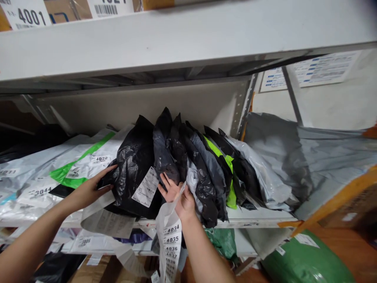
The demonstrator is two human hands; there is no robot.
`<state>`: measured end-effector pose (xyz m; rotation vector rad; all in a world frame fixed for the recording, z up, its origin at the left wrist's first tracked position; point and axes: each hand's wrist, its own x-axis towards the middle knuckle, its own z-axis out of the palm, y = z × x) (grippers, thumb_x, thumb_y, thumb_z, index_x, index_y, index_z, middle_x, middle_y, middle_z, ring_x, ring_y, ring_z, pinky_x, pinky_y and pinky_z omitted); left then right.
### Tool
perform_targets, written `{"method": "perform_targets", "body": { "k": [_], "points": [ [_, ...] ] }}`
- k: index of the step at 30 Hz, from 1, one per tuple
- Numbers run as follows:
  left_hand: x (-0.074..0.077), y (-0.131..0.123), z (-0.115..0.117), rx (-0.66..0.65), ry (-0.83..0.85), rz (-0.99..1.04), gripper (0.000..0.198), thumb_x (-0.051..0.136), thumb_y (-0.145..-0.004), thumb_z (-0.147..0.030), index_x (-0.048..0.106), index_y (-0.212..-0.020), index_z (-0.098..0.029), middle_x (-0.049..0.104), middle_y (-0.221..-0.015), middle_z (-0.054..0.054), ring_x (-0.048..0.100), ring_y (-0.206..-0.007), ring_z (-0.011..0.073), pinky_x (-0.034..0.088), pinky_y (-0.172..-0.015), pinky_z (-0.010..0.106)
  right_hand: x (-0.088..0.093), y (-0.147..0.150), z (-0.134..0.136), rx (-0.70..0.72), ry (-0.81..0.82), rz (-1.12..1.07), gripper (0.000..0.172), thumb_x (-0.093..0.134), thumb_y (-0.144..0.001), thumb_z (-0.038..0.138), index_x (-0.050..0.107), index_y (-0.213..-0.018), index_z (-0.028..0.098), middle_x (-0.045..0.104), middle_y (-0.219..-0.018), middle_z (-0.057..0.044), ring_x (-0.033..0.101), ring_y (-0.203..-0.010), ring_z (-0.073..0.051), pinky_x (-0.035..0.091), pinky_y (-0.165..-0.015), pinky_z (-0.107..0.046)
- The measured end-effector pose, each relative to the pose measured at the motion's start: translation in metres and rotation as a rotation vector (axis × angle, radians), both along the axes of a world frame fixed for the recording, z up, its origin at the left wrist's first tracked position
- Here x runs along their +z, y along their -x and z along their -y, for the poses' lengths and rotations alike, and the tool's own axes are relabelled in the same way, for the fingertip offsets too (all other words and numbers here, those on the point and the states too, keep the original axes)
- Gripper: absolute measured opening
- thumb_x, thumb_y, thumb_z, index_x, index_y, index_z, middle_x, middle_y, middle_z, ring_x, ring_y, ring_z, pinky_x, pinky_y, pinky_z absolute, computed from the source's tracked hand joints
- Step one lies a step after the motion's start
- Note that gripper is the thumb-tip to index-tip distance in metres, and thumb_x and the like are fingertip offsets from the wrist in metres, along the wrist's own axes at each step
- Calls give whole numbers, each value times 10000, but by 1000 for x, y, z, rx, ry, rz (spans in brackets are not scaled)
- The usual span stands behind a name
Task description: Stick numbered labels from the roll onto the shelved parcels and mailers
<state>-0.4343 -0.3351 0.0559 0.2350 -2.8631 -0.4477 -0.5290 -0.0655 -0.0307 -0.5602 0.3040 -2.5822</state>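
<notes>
My left hand (98, 184) is at the left edge of a bulky black plastic mailing bag (132, 157), its thumb and fingers around a fold of the bag. A white printed label (146, 188) is stuck on the bag's front. Just right of this bag, my right hand (178, 196) has a long strip of number labels (169, 239) pinched by the thumb, while other fingers stretch toward the grey bag (163, 151). Numbers such as 4034 and 4035 show on the strip, which hangs down and loops left below the black bag.
Several black and grey bags (203, 177) stand upright to the right. White bags (103, 155) with number labels lie at left. Above runs the upper shelf's edge (147, 43). A green sack (306, 259) sits on the floor, lower right; boxes (97, 269) are below.
</notes>
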Motion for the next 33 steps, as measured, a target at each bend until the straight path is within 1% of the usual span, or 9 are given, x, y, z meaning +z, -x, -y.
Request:
{"method": "perform_targets", "body": {
  "k": [2,5,8,11,17,22,27,30,33],
  "points": [
    [1,-1,-1,-12,-82,8,869,451,-747,-676,318,-1440,-167,359,-1502,101,381,-1342,302,327,-1096,392,0,-2,-2,-6,-31,-18,329,819,-515,548,700,-625,262,696,-1150,-66,493,-1268,-276,308,-1064,-539],
    [5,-5,-4,-19,-115,-20,874,476,-729,-693,352,-1417,-168,371,-1497,104,376,-1343,305,314,-1101,392,-3,-10,-2,-21,-196,-50,411,821,-522,537,745,-771,220,726,-1072,-108,577,-1172,-283,379,-1029,-491],
    [18,-12,-7,-88,-104,6,664,506,-771,-572,459,-1325,-208,488,-1415,63,440,-1292,283,345,-1075,376,-8,-22,3,-59,-375,7,378,843,-523,455,734,-753,176,765,-799,-86,698,-887,-271,479,-908,-459],
    [36,-17,-14,-181,-125,193,444,501,-769,-452,618,-1136,-230,645,-1223,9,550,-1172,249,399,-1025,347,-8,-36,14,-122,-451,97,345,843,-515,429,710,-701,171,731,-624,-24,700,-694,-227,522,-803,-395],
    [61,-11,-35,-181,-150,367,362,564,-746,-482,718,-931,-211,740,-965,-7,648,-930,220,475,-882,301,0,-56,40,-163,-510,185,303,831,-503,335,691,-713,169,733,-671,3,685,-733,-181,507,-794,-300],
    [63,-10,-33,-240,-213,406,294,693,-658,-446,727,-853,-229,737,-865,-18,656,-855,208,482,-831,270,-1,-65,56,-164,-488,173,314,823,-531,347,693,-759,174,739,-730,-13,688,-790,-211,518,-809,-346],
    [65,-18,-33,-279,-303,421,378,758,-586,-398,706,-928,-247,716,-959,-31,634,-930,217,464,-857,255,3,-63,79,-154,-479,82,378,798,-561,414,705,-837,172,740,-779,-25,679,-831,-207,504,-831,-335],
    [59,-19,-35,-252,-324,345,331,632,-718,-509,686,-858,-214,696,-863,-19,624,-878,212,461,-788,240,7,-60,102,-237,-571,-2,396,738,-605,484,704,-827,158,722,-721,-31,659,-726,-198,505,-729,-317],
    [48,-17,-36,-170,-241,214,413,528,-764,-574,643,-705,-182,643,-694,-8,605,-767,207,442,-697,239,10,-58,123,-375,-664,-5,322,712,-619,485,667,-659,169,669,-610,-8,596,-622,-169,467,-636,-278]
  ]
}}
